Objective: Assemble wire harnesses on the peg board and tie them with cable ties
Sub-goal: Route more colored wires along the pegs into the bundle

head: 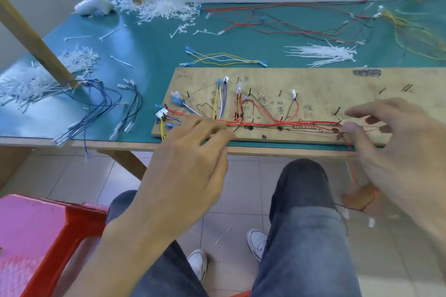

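Note:
A wooden peg board lies at the near edge of the green table. Red, yellow, white and blue wires are routed around its black pegs and join into a red wire bundle that runs along the board's near side. My left hand has its fingers closed on the left end of that bundle. My right hand is blurred, with its fingers spread over the right end and its thumb touching the red wires. One red wire hangs down off the board's edge.
A bunch of white cable ties lies behind the board. Cut tie scraps and a white tool are at the back left. Loose blue wires, yellow-white wires and red-black wires lie around. A red stool stands at the lower left.

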`<control>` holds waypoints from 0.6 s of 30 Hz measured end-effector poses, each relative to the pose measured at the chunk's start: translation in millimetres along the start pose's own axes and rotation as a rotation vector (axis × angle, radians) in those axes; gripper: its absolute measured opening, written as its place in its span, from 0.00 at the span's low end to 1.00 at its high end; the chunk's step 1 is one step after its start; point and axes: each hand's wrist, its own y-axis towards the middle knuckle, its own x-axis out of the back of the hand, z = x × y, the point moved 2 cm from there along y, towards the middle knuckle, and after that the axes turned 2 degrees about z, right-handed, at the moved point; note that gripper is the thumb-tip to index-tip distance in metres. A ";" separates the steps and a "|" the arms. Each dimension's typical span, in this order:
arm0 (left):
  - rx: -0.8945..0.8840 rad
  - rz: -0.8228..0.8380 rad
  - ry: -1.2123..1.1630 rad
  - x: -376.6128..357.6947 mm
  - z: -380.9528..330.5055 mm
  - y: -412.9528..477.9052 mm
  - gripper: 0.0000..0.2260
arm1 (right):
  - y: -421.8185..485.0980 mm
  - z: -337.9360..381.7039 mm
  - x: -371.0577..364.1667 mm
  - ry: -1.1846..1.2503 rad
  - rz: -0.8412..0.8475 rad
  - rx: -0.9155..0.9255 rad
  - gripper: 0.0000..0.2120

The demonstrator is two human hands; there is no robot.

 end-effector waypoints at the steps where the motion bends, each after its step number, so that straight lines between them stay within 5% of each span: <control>1: -0.023 0.013 0.006 -4.2 -8.9 5.0 0.13 | 0.9 -7.1 1.9 -0.016 0.039 -0.007 0.06; 9: -0.031 0.273 0.104 -42.3 -63.9 53.1 0.24 | 12.0 -22.3 3.3 0.080 0.221 -0.120 0.06; 18: -0.003 0.278 0.164 -56.4 -62.1 54.6 0.22 | 9.6 -19.3 10.5 0.045 0.196 0.010 0.02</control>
